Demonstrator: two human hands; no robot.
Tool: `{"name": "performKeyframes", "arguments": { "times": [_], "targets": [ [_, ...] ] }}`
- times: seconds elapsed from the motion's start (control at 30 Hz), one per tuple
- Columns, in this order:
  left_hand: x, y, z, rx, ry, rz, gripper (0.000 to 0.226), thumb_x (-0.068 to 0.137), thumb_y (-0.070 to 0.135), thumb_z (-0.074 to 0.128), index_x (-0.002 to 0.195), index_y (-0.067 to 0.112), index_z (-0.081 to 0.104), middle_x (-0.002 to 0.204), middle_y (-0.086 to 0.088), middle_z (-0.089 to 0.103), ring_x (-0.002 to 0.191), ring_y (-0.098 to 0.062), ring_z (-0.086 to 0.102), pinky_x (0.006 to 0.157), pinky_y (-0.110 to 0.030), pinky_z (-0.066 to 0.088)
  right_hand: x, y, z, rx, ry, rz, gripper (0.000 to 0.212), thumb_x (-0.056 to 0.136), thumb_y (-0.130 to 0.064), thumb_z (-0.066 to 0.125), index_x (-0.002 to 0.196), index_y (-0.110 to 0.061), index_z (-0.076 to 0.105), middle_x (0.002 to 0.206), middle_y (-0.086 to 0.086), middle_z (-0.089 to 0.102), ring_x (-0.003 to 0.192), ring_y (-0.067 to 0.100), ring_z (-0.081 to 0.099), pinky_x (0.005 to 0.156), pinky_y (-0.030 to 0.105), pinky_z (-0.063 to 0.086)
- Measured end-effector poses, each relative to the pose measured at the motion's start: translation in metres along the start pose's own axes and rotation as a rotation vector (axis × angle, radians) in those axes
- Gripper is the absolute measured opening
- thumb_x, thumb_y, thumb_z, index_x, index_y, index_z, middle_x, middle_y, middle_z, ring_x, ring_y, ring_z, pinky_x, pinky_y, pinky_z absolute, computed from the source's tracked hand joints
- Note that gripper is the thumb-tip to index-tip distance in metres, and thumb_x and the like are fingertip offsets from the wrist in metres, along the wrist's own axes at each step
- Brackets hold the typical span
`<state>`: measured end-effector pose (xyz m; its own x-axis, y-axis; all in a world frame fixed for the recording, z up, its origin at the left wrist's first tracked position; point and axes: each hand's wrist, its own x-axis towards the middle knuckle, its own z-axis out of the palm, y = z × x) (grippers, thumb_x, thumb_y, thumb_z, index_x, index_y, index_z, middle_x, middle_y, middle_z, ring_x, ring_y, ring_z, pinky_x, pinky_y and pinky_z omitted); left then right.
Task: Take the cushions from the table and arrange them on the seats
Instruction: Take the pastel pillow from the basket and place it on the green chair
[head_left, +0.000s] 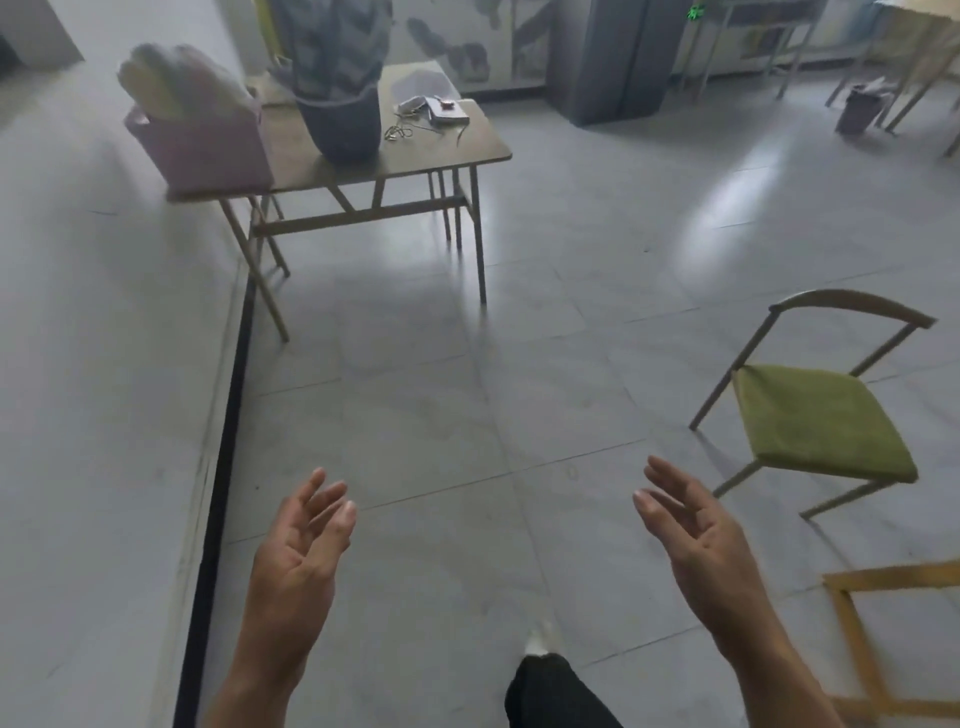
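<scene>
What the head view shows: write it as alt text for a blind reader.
The left hand and right hand, both empty and open, reach over a tiled floor toward a table holding cushions; a green-seated chair stands at right.

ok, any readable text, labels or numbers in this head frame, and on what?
None legible.
Too blurred to read: small green glowing sign at the top edge.
Too small to read: flat white items on the brown wooden table, one with a red spot.
No print visible: pink square cushion, dark patterned cushion, green padded chair seat.
</scene>
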<state>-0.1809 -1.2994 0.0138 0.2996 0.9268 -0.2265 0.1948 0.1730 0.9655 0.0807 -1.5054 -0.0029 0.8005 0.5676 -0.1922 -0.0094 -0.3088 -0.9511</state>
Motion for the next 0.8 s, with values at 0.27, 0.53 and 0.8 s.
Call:
{"name": "performKeyframes", "arguments": {
  "times": [0.27,0.53,0.8],
  "targets": [
    [0.214,0.032,0.01,0.088,0.119,-0.038,0.047,0.098,0.01,0.063,0.139,0.029,0.051,0.127,0.01,0.065,0.118,-0.003,0.062,0.113,-0.053,0.046,0.222,-0.029,0.141,0.046,-0.127,0.044,0.039,0.095,-0.019,0.07,0.13,-0.034,0.06,0.131,-0.011,0.065,0.12,0.01,0.063,0.1,0.036,0.05],
    [0.394,0.122,-0.038,0.028,0.382,0.036,0.046,0.099,0.015,0.064,0.142,0.024,0.054,0.128,0.008,0.068,0.123,-0.014,0.063,0.113,-0.052,0.046,0.427,-0.177,0.305,-0.036,-0.444,-0.145,0.049,0.095,-0.022,0.069,0.142,-0.026,0.055,0.133,-0.008,0.063,0.12,0.008,0.063,0.096,0.028,0.05],
    [0.589,0.116,-0.071,-0.062,0.472,-0.068,0.077,0.075,0.054,0.078,0.144,0.028,0.053,0.13,0.009,0.068,0.118,0.001,0.064,0.113,-0.052,0.046,0.592,-0.214,0.476,-0.128,-0.522,-0.174,0.05,0.094,-0.022,0.07,0.142,-0.024,0.056,0.138,-0.002,0.063,0.12,0.013,0.064,0.089,0.024,0.05]
  ]
}}
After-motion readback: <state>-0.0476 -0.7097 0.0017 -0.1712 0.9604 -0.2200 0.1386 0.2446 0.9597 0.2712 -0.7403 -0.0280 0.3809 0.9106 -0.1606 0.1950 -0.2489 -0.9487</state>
